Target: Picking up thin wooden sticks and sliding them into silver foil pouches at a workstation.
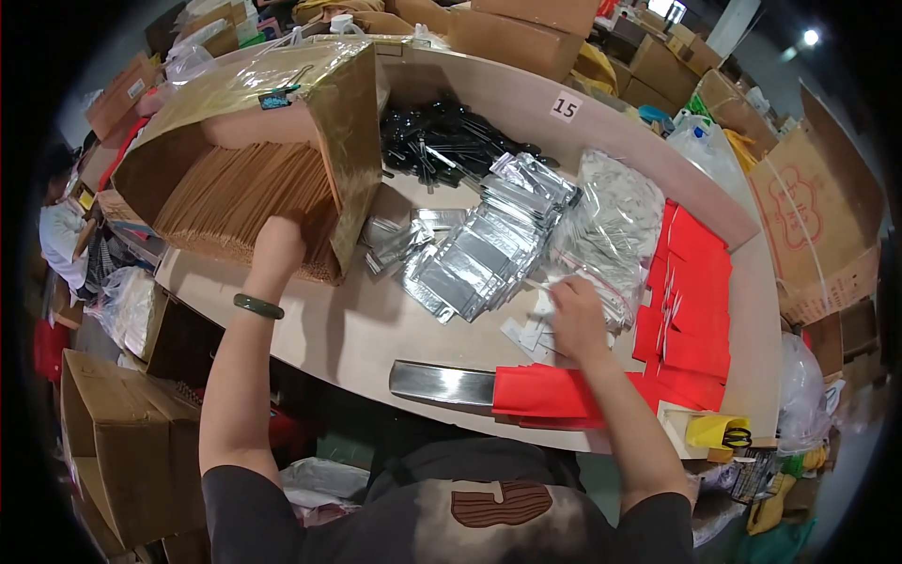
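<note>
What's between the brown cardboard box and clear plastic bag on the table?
Head view: flat silver packets, with a glossy black pile beyond them.

At nine o'clock a co-worker [64, 235] in white is showing; at eight an open cardboard carton [141, 461] is standing. Between twelve and one brown cartons [517, 42] are resting, at two a lamp [811, 38] is glowing, at three a flower-printed carton [822, 211] is standing open, and at four a clear plastic bag [801, 395] is bulging.

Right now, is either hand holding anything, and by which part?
Can't tell: left hand at brown cardboard, grip hidden; right hand by white slips, grip unclear.
</note>
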### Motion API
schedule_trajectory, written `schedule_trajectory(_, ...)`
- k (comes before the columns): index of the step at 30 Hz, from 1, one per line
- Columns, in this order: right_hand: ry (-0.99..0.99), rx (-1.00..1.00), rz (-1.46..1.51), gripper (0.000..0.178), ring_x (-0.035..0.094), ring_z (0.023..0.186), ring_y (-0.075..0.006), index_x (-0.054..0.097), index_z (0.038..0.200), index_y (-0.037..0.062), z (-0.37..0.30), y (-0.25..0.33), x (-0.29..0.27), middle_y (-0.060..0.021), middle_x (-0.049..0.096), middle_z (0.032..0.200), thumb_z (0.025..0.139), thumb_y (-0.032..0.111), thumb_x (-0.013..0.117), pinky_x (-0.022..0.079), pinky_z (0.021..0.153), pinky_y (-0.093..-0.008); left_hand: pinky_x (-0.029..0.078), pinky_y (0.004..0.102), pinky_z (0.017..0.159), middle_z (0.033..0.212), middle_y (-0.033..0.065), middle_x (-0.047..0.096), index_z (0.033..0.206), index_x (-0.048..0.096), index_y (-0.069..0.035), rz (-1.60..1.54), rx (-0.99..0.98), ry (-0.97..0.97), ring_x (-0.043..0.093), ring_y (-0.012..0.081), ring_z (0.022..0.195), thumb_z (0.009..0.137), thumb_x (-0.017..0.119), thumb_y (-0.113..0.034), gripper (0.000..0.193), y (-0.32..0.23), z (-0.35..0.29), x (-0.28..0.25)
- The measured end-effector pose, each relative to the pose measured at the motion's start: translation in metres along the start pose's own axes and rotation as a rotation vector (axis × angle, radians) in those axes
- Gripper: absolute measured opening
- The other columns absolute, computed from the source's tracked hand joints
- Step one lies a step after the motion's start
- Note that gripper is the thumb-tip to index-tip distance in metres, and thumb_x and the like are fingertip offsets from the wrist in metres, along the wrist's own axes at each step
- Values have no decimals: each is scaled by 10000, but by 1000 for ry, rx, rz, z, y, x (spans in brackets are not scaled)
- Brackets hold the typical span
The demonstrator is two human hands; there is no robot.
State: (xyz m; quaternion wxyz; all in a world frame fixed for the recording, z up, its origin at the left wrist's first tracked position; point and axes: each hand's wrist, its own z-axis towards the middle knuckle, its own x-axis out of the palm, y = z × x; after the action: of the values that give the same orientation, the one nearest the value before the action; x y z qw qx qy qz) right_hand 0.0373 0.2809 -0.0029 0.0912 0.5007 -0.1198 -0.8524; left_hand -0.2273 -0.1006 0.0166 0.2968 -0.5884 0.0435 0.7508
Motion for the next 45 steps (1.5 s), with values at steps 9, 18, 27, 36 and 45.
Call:
schedule_trajectory(9, 162, -49, -99, 92, 570, 948, -384, 615, 804, -9, 20, 87, 106, -215, 554, 1021, 789, 78, 589, 463, 832, -451, 473, 308, 695, 840, 96, 614, 1110, 622, 23, -347, -155, -529, 577, 218, 752, 960, 525, -54, 195, -20, -71, -3)
schedule_trajectory(18, 248, -347, 174, 263, 581, 952, -315, 597, 916, 72, -58, 109, 51, -136, 611, 1010, 729, 166, 756, 465, 794, -419, 412, 194, 711, 875, -35, 590, 1130, 645, -3, -1151, -460, 109, 499, 56, 770, 979, 571, -89, 189, -68, -215, 18)
schedule_trajectory(27, 389, -216, 224, 386, 523, 1118, -407, 585, 971, -5, -81, 85, -9, -233, 537, 1253, 697, 176, 788, 443, 951, -480, 522, 314, 795, 925, 100, 658, 966, 690, -13, -821, -83, 352, 647, 222, 870, 819, 657, 60, 168, -119, -195, 39)
schedule_trajectory(36, 358, -107, 185, 436, 575, 987, -385, 562, 1004, 17, -70, 81, -7, -233, 575, 1111, 671, 197, 779, 475, 839, -448, 503, 444, 844, 1047, 214, 624, 1128, 603, -30, -713, 93, 344, 596, 411, 989, 866, 633, -90, 271, -221, -186, 52)
schedule_trajectory(45, 724, -53, 372, 222, 592, 878, -360, 613, 925, 95, -54, 35, -46, -141, 589, 996, 785, 239, 705, 481, 728, -447, 487, 413, 615, 793, 112, 615, 909, 588, -76, -146, 540, 385, 612, 347, 726, 647, 791, -230, 365, -186, -159, 45)
